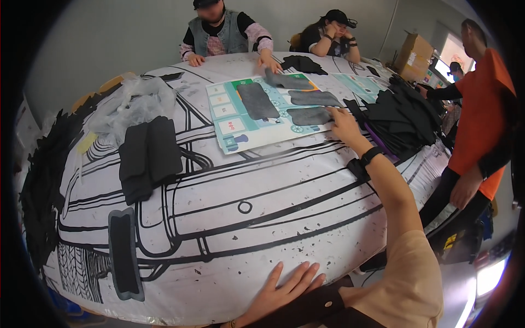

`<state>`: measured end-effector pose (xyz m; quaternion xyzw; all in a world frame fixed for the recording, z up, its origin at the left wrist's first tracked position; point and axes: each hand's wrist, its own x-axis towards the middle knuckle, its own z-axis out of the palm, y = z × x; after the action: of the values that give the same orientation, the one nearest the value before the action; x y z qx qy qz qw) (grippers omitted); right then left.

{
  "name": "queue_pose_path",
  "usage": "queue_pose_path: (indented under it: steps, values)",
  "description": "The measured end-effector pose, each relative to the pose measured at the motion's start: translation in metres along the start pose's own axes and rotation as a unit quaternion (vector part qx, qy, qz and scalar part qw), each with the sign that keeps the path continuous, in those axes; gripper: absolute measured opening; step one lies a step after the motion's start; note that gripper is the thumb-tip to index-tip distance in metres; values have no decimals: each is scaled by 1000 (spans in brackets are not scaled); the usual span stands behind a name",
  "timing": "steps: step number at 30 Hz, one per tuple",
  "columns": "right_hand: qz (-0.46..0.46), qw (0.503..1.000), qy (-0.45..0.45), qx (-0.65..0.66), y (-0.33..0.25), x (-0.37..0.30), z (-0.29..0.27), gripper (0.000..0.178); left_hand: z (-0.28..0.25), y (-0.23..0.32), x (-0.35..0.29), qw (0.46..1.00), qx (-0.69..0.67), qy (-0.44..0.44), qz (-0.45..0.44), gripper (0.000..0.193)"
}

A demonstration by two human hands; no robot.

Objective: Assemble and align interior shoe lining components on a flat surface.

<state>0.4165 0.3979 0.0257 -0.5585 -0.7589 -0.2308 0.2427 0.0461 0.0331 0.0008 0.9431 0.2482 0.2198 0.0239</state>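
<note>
My right hand (345, 127), a dark band on its wrist, reaches to the right edge of a printed sheet (256, 143). Its outstretched index finger touches the end of a grey fabric piece (307, 116). Above this lie another grey piece (314, 98) and a blurred one (291, 82); an upright grey piece (258, 101) rests to their left. Flat on the table near the front edge is my left hand (287, 291), fingers spread, holding nothing. A co-worker's hand (269, 61) extends toward the blurred piece from across the table.
Folded black cloth pieces (147, 158) and a grey-edged black strip (126, 254) lie left, near crumpled clear plastic bags (134, 95). Black fabric piles (404, 112) cover the right side and the far-left edge (46, 164). A person in orange (484, 104) stands right; another sits opposite.
</note>
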Motion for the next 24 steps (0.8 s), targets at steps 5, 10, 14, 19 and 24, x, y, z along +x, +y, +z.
queue_pose_path:
  steps: [5, 10, 14, 19, 24]
  values:
    - [-3, 996, -78, 31, -33, -2, -32, 53, -2, -2, -3, 1000, 9, -3, -5, 54]
    - [-105, 991, -66, -40, -73, -22, -78, 58, -10, -1, -3, 996, 53, -74, -6, 60]
    - [-123, 991, -55, -11, -113, -56, -136, 55, -14, 0, -2, 999, 29, -24, -10, 55]
    - [-72, 995, -70, 10, -109, -97, -164, 52, -21, -4, 3, 996, 85, -16, 38, 53]
    - [105, 990, -88, 30, -53, -114, -135, 49, -27, 3, 7, 996, 47, -82, 10, 57]
